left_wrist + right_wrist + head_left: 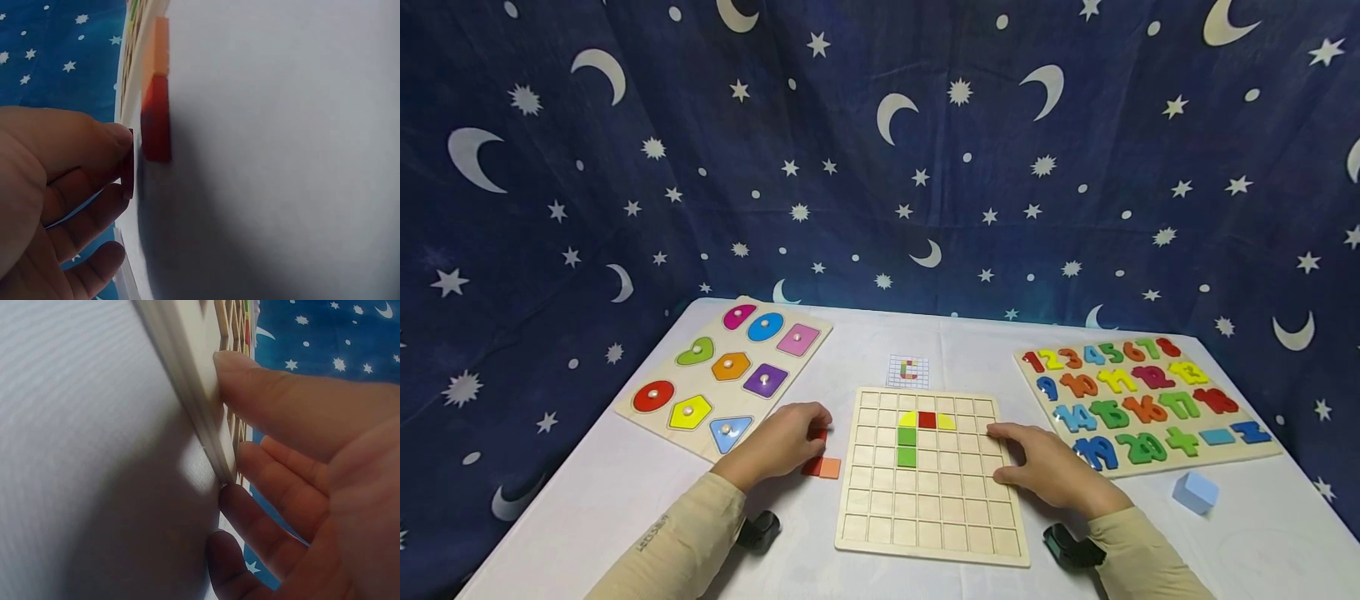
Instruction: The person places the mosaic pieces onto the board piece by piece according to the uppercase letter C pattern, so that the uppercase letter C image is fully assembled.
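My left hand (792, 442) pinches a thin red tile (129, 172) between thumb and fingers, left of the wooden grid board (951, 507). Below that hand a red tile (156, 119) and an orange tile (830, 468) lie side by side on the cloth. At the board's right edge rests my right hand (1048, 467), thumb on the rim and fingers loosely bent. In the upper part of the grid sit a red square (927, 420), yellow rounded pieces (947, 422) on either side of it, and green squares (907, 457) stacked below the left one.
Behind the board lies a small printed pattern card (907, 372). A knobbed shape puzzle (643, 368) stands at the left, a number puzzle (1157, 468) at the right. Near the right forearm is a light blue block (1196, 492). A starry curtain (850, 167) hangs behind the white-covered table.
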Action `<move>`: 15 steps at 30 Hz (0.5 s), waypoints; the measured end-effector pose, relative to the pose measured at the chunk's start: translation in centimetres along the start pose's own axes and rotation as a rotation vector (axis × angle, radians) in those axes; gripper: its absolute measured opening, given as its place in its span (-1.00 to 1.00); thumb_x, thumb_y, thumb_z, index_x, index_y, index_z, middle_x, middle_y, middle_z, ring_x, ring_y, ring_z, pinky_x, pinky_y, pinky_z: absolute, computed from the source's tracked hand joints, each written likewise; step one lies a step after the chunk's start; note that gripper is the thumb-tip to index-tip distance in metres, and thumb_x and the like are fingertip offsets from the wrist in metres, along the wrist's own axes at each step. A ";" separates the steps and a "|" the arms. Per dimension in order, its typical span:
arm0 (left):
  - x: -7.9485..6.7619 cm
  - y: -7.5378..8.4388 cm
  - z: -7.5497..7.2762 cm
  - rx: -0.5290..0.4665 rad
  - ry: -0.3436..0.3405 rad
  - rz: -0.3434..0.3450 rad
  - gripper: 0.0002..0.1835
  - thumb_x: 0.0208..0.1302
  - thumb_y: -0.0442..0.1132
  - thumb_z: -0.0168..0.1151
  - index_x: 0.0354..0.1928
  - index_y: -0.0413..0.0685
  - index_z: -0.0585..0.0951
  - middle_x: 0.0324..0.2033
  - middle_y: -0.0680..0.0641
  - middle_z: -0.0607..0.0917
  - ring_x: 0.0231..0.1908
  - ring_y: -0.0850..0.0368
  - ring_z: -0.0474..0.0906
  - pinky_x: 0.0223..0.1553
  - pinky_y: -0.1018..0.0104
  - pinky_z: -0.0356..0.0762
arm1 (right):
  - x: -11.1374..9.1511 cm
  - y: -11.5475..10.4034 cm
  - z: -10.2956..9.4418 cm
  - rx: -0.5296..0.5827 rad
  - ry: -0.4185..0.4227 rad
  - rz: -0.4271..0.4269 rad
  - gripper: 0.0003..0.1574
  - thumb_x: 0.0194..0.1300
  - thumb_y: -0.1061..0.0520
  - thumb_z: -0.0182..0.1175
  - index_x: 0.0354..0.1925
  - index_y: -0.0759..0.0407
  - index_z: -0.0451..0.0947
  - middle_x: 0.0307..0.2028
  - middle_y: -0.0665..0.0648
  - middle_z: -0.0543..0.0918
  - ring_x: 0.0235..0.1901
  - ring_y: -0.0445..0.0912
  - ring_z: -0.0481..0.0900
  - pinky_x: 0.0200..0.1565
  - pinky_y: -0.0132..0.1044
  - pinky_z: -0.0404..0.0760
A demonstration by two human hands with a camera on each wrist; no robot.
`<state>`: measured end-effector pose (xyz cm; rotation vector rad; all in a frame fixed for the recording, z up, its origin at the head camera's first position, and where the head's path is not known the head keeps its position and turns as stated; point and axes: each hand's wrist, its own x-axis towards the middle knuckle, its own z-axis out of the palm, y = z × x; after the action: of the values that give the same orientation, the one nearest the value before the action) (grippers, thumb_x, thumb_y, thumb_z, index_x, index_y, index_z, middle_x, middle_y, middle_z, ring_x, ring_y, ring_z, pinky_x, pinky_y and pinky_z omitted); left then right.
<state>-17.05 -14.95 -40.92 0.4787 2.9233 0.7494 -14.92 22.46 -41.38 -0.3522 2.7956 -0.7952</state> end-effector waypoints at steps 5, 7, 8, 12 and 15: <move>0.0 0.9 -0.3 -0.019 -0.017 0.008 -0.77 0.16 -0.40 0.42 -0.13 -0.16 0.65 -0.33 0.04 0.62 -0.27 0.10 0.51 -0.01 0.11 0.57 | 0.0 0.0 -0.1 0.002 0.003 -0.005 -0.20 0.14 0.05 0.49 0.31 0.15 0.48 0.28 0.24 0.50 0.32 0.27 0.34 0.29 0.27 0.26; 0.1 1.2 -0.3 -0.030 -0.023 0.014 -0.77 0.16 -0.40 0.41 -0.13 -0.16 0.65 -0.34 0.05 0.61 -0.28 0.10 0.50 -0.03 0.12 0.57 | 0.0 0.0 0.0 0.005 0.003 -0.004 -0.20 0.14 0.05 0.49 0.31 0.15 0.48 0.28 0.23 0.50 0.33 0.27 0.34 0.29 0.27 0.26; 0.1 1.4 -0.3 -0.036 -0.023 0.018 -0.77 0.16 -0.40 0.41 -0.13 -0.16 0.64 -0.35 0.06 0.61 -0.29 0.11 0.49 -0.04 0.12 0.57 | 0.0 0.0 0.0 0.007 0.002 -0.002 -0.20 0.14 0.05 0.49 0.31 0.15 0.48 0.28 0.23 0.50 0.33 0.27 0.34 0.29 0.27 0.25; 0.2 2.2 0.0 -0.042 -0.026 0.047 -0.79 0.17 -0.39 0.40 -0.14 -0.17 0.64 -0.36 0.06 0.60 -0.30 0.11 0.47 -0.10 0.15 0.57 | 0.0 0.1 0.0 0.007 0.001 -0.001 -0.20 0.14 0.05 0.49 0.31 0.15 0.48 0.28 0.23 0.50 0.33 0.27 0.34 0.29 0.26 0.26; 0.2 2.8 0.2 -0.048 -0.043 0.076 -0.80 0.19 -0.39 0.40 -0.14 -0.17 0.64 -0.38 0.05 0.57 -0.30 0.11 0.46 -0.15 0.18 0.55 | 0.0 0.1 0.1 0.006 0.001 -0.004 -0.20 0.14 0.05 0.49 0.31 0.15 0.48 0.28 0.23 0.50 0.32 0.27 0.34 0.28 0.26 0.26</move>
<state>-16.42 -12.43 -39.73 0.5967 2.8551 0.8062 -14.95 22.51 -41.51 -0.3565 2.7935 -0.8042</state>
